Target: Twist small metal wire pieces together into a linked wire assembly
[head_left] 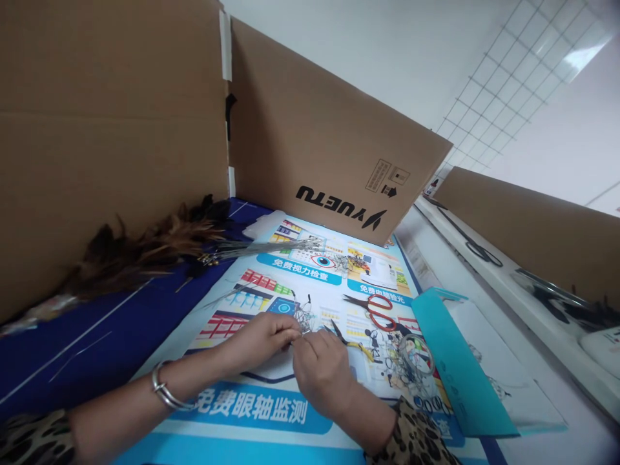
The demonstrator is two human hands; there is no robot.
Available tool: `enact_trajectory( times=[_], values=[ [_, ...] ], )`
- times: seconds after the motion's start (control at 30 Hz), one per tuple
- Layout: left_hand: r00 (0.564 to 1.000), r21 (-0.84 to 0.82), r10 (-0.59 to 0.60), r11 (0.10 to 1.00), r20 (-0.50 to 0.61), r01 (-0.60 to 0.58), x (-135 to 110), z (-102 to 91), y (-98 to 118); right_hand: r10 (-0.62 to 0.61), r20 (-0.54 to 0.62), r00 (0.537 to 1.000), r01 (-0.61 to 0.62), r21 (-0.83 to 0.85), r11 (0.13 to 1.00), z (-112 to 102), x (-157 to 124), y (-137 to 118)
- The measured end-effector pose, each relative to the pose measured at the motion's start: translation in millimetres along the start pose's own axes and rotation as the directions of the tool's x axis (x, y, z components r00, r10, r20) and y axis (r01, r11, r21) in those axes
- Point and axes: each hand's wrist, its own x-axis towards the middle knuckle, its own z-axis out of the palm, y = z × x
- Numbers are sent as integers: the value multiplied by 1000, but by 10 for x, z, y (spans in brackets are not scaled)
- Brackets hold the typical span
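My left hand (pixel 259 342) and my right hand (pixel 322 371) meet over a printed poster (pixel 271 413) on the table. Both are pinched together on a small cluster of thin metal wire pieces (pixel 303 321). The left wrist wears silver bangles (pixel 165 387). Small dark pliers (pixel 339 332) lie just right of the fingers. Red-handled scissors (pixel 380 310) rest further right on the poster. A bundle of long wires tipped with brown feathers (pixel 159 248) lies to the upper left.
Cardboard walls (pixel 111 129) stand behind and to the left; another, printed "YUETU" (pixel 339 203), leans at the back. A teal folder (pixel 450 361) and a roll of clear tape (pixel 416 355) lie at right. Black scissors (pixel 477 248) sit on the neighbouring white bench.
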Motion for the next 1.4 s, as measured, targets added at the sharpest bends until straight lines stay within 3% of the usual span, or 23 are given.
enact_trajectory(
  times=[0.3, 0.57, 0.8, 0.9, 1.03, 1.17, 1.4],
  values=[
    [991, -2, -78, 997, 105, 79, 20, 1, -59, -39, -4, 999, 39, 25, 999, 101, -52, 32],
    [990, -14, -131, 991, -50, 130, 13, 100, -153, -114, 13, 993, 114, -19, 993, 73, -53, -179],
    [984, -92, -178, 980, -31, 175, -20, 163, -151, -342, 47, 939, 340, 39, 940, 121, -93, -407],
    [976, -179, -216, 960, 7, 214, -12, 183, -148, -370, 71, 926, 369, 25, 929, 108, -81, -412],
    [966, -290, -260, 923, 16, 253, 14, 153, -134, -347, 117, 931, 349, -4, 937, 108, -54, -349],
    [966, -318, -257, 916, 3, 245, 20, 101, -131, -238, 105, 966, 244, -50, 968, 95, -10, -236],
    [969, -275, -214, 931, 119, 240, 13, 33, -101, -86, 56, 995, 89, -49, 995, 180, -21, -78]
  ],
)
